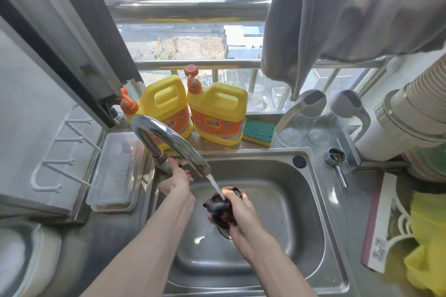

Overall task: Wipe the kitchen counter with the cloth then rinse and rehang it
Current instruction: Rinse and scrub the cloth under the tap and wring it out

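A steel sink [294, 212] fills the lower view, with a grey towel [350, 12] hanging above it at the window. 2 yellow detergent bottles [217, 113] stand behind a curved tap [169, 137] that runs water. The right hand [241, 220] clenches the dark, bunched cloth [220, 210] under the stream, over the basin. The left hand [177, 177] is at the tap's base — whether it grips anything is unclear.

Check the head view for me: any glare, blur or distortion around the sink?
Head view: daylight through the window backlights everything; bright glare on the faucet and sink wall; wide-angle distortion bows lines near the picture's edges; the cloth in the right hand reads near-black, little detail; the left hand by the faucet base is slightly soft.
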Tool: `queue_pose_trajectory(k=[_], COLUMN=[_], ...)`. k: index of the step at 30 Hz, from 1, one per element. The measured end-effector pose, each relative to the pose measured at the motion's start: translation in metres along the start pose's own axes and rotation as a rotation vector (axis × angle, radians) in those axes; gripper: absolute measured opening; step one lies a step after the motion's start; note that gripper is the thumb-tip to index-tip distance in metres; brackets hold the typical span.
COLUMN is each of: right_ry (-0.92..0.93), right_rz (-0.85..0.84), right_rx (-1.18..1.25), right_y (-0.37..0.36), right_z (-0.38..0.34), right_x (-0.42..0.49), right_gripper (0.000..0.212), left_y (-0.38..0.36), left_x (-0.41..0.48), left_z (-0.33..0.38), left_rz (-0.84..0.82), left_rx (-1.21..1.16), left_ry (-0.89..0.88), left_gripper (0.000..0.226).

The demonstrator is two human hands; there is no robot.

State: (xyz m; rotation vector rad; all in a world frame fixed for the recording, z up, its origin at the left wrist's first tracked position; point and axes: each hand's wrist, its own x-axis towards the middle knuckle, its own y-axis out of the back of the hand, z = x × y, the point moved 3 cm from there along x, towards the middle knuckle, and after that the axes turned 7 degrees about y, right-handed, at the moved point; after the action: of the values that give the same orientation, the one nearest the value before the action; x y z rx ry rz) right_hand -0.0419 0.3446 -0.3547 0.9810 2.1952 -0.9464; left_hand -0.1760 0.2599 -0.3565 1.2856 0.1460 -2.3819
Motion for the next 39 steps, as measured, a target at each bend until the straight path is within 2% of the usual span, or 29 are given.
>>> queue_pose_trajectory(k=[8, 14, 18, 20, 22, 24, 25, 27, 29, 32, 33, 39], right_ry=[-0.008, -0.005, -0.007, 0.007, 0.061, 0.124, 0.151, 0.205, 0.316, 0.579, 0.654, 0.910], right_rz=[0.001, 0.007, -0.010, 0.000, 0.029, 0.037, 0.037, 0.019, -0.008, 0.019, 0.035, 0.060], right_rx=[0.019, 0.062, 0.098, 0.146, 0.126, 0.002, -0.084, -0.264, -0.530, -1.007, -1.085, -1.174], right_y=[-0.002, -0.003, -0.002, 0.000, 0.005, 0.010, 0.012, 0.015, 0.019, 0.029, 0.032, 0.029], right_z=[-0.002, -0.010, -0.015, -0.020, -0.023, -0.023, -0.023, -0.026, -0.037, -0.060, -0.069, -0.108], right_x=[-0.002, -0.007, -0.009, -0.009, -0.008, -0.005, -0.006, -0.010, -0.019, -0.037, -0.044, -0.090], right_gripper=[0.007, 0.008, 0.007, 0.005, 0.002, 0.010, 0.015, 0.025, 0.029, 0.026, 0.023, 0.014], left_y=[0.000, 0.000, 0.006, 0.012, 0.021, 0.025, 0.026, 0.027, 0.031, 0.043, 0.048, 0.073], left_x=[-0.019, -0.023, -0.018, -0.012, -0.018, -0.043, -0.060, -0.080, -0.081, -0.074, -0.073, -0.061], left_z=[0.001, 0.001, 0.000, -0.006, -0.019, -0.038, -0.047, -0.062, -0.068, -0.067, -0.067, -0.078], left_rz=[0.103, 0.114, -0.021, -0.158, -0.366, -0.642, -0.756, -0.874, -0.865, -0.826, -0.806, -0.654], left_rx=[0.020, 0.026, 0.044, 0.104, 0.294, 0.538, 0.587, 0.535, 0.476, 0.474, 0.454, 0.294], left_ry=[-0.074, -0.093, -0.005, 0.075, 0.142, 0.150, 0.152, 0.146, 0.119, 0.083, 0.077, 0.102], left_gripper=[0.050, 0.051, 0.048, 0.055, 0.063, 0.062, 0.056, 0.041, 0.039, 0.035, 0.034, 0.035])
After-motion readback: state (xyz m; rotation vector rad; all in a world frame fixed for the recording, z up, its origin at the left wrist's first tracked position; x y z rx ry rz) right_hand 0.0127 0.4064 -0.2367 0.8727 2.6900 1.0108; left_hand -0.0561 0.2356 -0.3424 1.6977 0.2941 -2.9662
